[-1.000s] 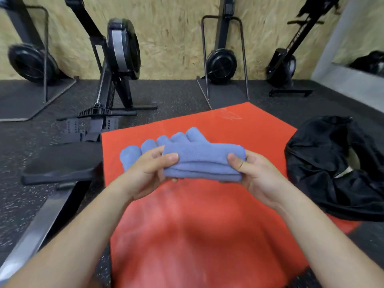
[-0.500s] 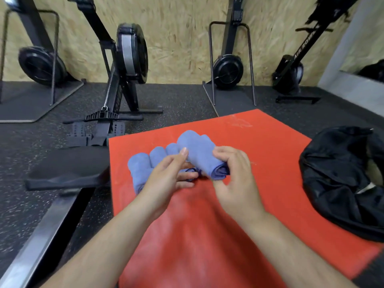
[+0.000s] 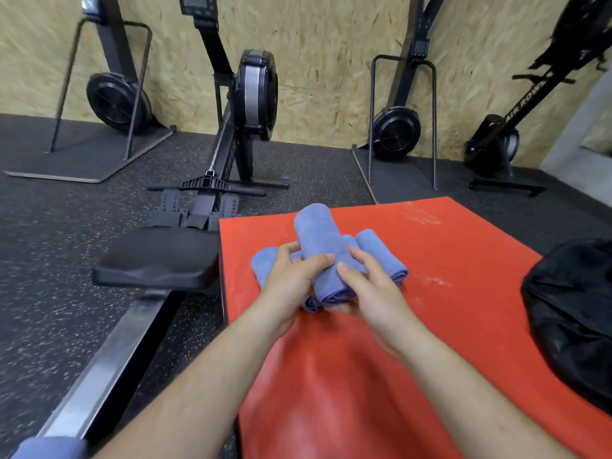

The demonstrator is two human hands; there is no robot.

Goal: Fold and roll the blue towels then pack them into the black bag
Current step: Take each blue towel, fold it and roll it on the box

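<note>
Left hand (image 3: 291,279) and right hand (image 3: 367,289) close together, both clamped on blue towel roll (image 3: 318,240), centre frame, above red mat (image 3: 463,246). Other rolled towels (image 3: 377,250) just behind. Black bag (image 3: 569,309) at right edge. Risk: loose grip lets roll unwind; swing toward bag may knock neighbouring rolls.

Soft matt cloth towel (image 3: 323,246), smooth red mat (image 3: 430,260), glossy black bag (image 3: 576,313), rough chipboard wall (image 3: 324,61)
</note>
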